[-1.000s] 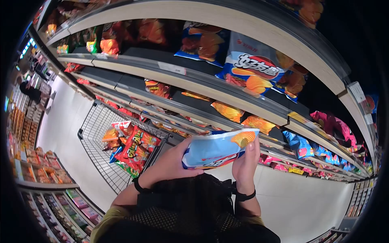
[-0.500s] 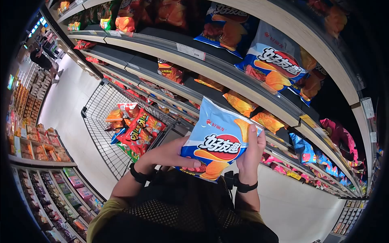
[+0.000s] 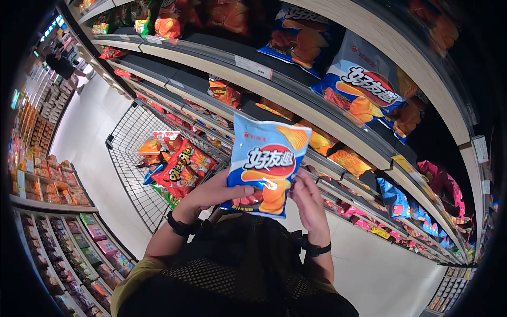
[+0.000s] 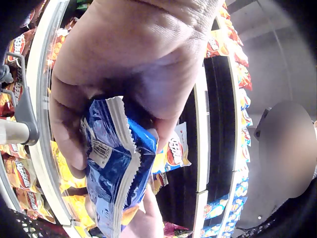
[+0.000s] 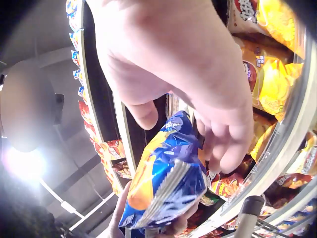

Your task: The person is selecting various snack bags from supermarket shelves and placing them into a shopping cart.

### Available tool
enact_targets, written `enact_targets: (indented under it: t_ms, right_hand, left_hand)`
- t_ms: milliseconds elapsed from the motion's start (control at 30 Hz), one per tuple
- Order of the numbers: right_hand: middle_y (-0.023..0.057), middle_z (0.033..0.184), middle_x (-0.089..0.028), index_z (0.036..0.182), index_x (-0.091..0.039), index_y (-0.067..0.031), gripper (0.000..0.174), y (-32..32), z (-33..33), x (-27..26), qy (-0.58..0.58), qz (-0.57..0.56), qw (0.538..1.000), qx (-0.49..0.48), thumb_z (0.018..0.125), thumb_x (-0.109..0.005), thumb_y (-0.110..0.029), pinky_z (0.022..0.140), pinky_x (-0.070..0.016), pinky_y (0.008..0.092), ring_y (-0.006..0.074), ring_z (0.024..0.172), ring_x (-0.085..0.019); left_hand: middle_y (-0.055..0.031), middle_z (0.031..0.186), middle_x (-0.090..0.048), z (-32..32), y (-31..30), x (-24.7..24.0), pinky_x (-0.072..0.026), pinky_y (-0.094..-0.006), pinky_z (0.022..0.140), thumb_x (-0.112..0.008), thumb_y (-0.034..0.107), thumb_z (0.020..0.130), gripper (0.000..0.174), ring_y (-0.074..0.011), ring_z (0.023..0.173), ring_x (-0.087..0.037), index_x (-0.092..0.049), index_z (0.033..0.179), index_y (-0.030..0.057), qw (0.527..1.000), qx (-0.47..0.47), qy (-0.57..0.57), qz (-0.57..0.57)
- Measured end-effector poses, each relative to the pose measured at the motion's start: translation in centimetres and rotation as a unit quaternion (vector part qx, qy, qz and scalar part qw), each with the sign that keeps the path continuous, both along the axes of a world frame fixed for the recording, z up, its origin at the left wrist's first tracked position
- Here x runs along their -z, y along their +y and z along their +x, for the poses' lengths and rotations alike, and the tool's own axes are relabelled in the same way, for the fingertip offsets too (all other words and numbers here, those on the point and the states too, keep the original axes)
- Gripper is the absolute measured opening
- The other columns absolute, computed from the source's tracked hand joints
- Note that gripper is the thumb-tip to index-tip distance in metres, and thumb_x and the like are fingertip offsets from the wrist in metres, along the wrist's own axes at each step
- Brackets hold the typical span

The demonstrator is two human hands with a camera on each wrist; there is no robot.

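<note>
A blue potato chip bag [image 3: 266, 165] stands nearly upright in front of my chest, its printed front facing me. My left hand [image 3: 208, 193] grips its lower left side, thumb across the front and fingers behind. Seen in the left wrist view, the bag's back [image 4: 116, 163] shows a crimped seam and a barcode label. My right hand [image 3: 310, 203] is beside the bag's right edge with the fingers loosely bent. In the right wrist view, its thumb [image 5: 143, 115] stands apart from the bag.
A wire shopping cart [image 3: 122, 158] stands to the left, with red snack bags [image 3: 185, 164] inside. Shelves [image 3: 296, 92] of snacks run along the front, one holding a similar blue chip bag [image 3: 364, 84]. A person [image 3: 62, 64] is far down the aisle. Low display racks [image 3: 58, 208] line the left.
The bag has tipped up from lying flat to showing its front, then shifted left and turned more upright. My right hand has let go of its upper right corner and dropped lower.
</note>
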State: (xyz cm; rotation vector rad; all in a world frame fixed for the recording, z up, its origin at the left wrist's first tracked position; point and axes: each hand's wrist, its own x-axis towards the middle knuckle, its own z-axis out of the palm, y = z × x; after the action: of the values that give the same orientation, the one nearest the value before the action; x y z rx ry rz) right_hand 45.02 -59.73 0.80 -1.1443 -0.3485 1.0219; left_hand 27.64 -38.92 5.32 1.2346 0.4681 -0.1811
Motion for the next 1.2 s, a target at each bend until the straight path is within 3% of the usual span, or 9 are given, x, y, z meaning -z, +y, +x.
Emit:
enact_targets:
  t_ms: [167,533,800,867,900,933,1000,1033,1200]
  right_hand:
    - [0.0090,0.139,-0.053,0.153,-0.029,0.0010,0.063,0.6,-1.0,-0.4,-0.039,0.007,0.994,-0.105,0.100,-0.062,-0.007,0.104,-0.0414,0.0296,0.0133,0.121,-0.052]
    - [0.0107,0.131,-0.059,0.147,-0.039,0.0013,0.060,-0.1,-0.6,0.0,-0.169,0.001,0.984,-0.054,0.096,-0.069,-0.011,0.097,-0.0466,0.0302,0.0138,0.110,-0.060]
    - [0.0119,0.123,-0.066,0.139,-0.051,0.0025,0.048,0.9,-2.3,-4.4,-0.235,0.061,0.961,-0.130,0.094,-0.067,-0.007,0.096,-0.0487,0.0329,0.0179,0.108,-0.065]
    - [0.0127,0.120,-0.067,0.134,-0.056,0.0027,0.041,1.4,-2.6,-5.1,-0.252,0.118,0.948,-0.153,0.095,-0.065,-0.004,0.095,-0.0504,0.0330,0.0193,0.105,-0.066]
    - [0.0133,0.119,-0.068,0.129,-0.060,0.0021,0.034,1.7,-2.9,-5.7,-0.263,0.134,0.944,-0.144,0.095,-0.062,-0.001,0.093,-0.0518,0.0328,0.0208,0.104,-0.067]
    - [0.0133,0.119,-0.068,0.129,-0.060,0.0021,0.034,2.0,-3.2,-5.9,-0.262,0.135,0.945,-0.143,0.095,-0.062,-0.001,0.093,-0.0518,0.0328,0.0208,0.104,-0.067]
    - [0.0129,0.118,-0.069,0.125,-0.063,0.0014,0.030,2.5,-3.3,-6.0,-0.310,0.153,0.926,-0.150,0.095,-0.061,0.000,0.091,-0.0529,0.0326,0.0213,0.103,-0.068]
    - [0.0129,0.118,-0.069,0.125,-0.063,0.0014,0.030,2.6,-3.4,-6.0,-0.310,0.154,0.926,-0.151,0.095,-0.061,0.000,0.091,-0.0529,0.0326,0.0213,0.103,-0.068]
    - [0.0165,0.116,-0.070,0.117,-0.064,0.0041,0.021,2.5,-3.7,-5.2,-0.305,0.141,0.931,-0.141,0.097,-0.056,0.002,0.094,-0.0520,0.0357,0.0230,0.102,-0.069]
  left_hand:
    - [-0.0033,0.122,-0.066,0.1,0.1,-0.1,-0.0522,-0.0249,0.090,-0.076,0.024,0.092,0.061,-0.0086,0.104,-0.063,-0.049,0.143,0.0047,0.997,-0.070,-0.015,-0.002]
    - [-0.0029,0.121,-0.066,0.5,-1.6,1.6,-0.0518,-0.0254,0.089,-0.071,0.030,0.096,0.059,-0.0074,0.102,-0.062,-0.046,0.142,0.0018,0.984,-0.154,-0.051,0.079]
    - [-0.0113,0.131,-0.064,-1.5,0.4,2.4,-0.0542,-0.0329,0.095,-0.049,0.050,0.105,0.060,-0.0175,0.113,-0.065,-0.050,0.142,0.0030,0.974,-0.208,-0.055,-0.070]
    - [-0.0120,0.136,-0.061,-2.5,1.1,3.6,-0.0528,-0.0336,0.100,-0.047,0.052,0.104,0.062,-0.0182,0.118,-0.063,-0.047,0.144,0.0042,0.940,-0.178,-0.015,-0.289]
    - [-0.0112,0.130,-0.064,-2.3,0.2,2.7,-0.0517,-0.0362,0.103,-0.049,0.052,0.103,0.063,-0.0220,0.115,-0.065,-0.046,0.145,0.0048,0.956,-0.200,-0.045,-0.209]
    - [-0.0138,0.121,-0.066,-2.5,-2.3,-2.2,-0.0574,-0.0382,0.088,-0.050,0.053,0.102,0.064,-0.0263,0.100,-0.068,-0.046,0.142,0.0039,0.956,-0.261,-0.082,-0.108]
    - [-0.0181,0.114,-0.065,-3.8,0.7,4.8,-0.0541,-0.0357,0.069,-0.047,0.054,0.101,0.064,-0.0280,0.085,-0.065,-0.047,0.139,0.0016,0.950,-0.056,-0.236,-0.199]
    - [-0.0228,0.112,-0.063,-4.1,0.0,5.5,-0.0462,-0.0332,0.059,-0.041,0.054,0.102,0.064,-0.0292,0.077,-0.062,-0.048,0.137,0.0007,0.886,-0.130,-0.141,-0.421]
    - [-0.0268,0.114,-0.062,-4.2,1.0,5.6,-0.0483,-0.0340,0.062,-0.040,0.055,0.101,0.066,-0.0319,0.078,-0.063,-0.046,0.138,0.0007,0.852,-0.116,-0.157,-0.486]
